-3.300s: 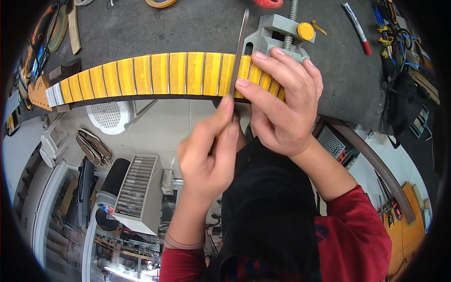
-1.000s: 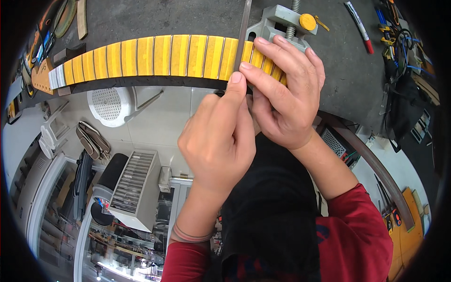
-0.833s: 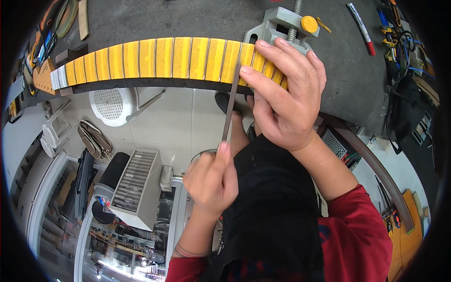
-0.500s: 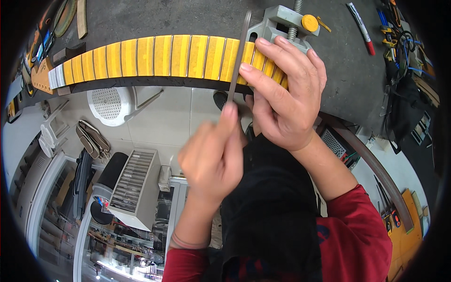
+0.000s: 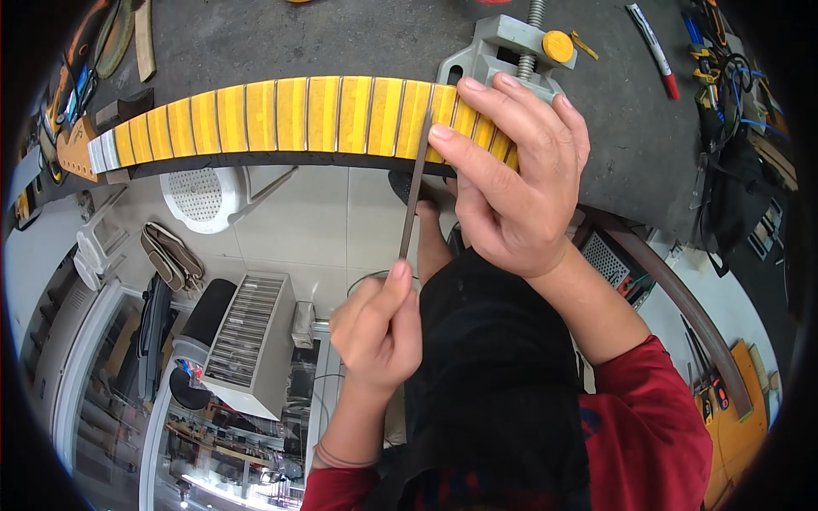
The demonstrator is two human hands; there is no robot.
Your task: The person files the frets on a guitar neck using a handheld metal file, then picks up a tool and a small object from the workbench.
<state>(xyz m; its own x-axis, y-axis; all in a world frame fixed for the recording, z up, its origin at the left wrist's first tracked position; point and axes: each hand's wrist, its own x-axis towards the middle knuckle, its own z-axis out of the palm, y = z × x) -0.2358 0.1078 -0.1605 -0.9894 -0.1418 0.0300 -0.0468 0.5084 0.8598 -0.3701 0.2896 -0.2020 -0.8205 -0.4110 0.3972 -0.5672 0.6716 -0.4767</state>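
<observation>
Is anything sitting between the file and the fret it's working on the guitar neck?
Nothing visible does. The file, held at its near end by the left hand, lies across the yellow-taped guitar neck. The right hand rests beside it, thumb against the file's right edge.

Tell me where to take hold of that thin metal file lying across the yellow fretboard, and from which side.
Grip the thin grey metal file at its near end, which juts off the bench edge over open floor, coming from the person's side, as the left hand pinches it. Its far tip lies across the yellow taped guitar neck, fenced by the right hand and grey clamp.
</observation>
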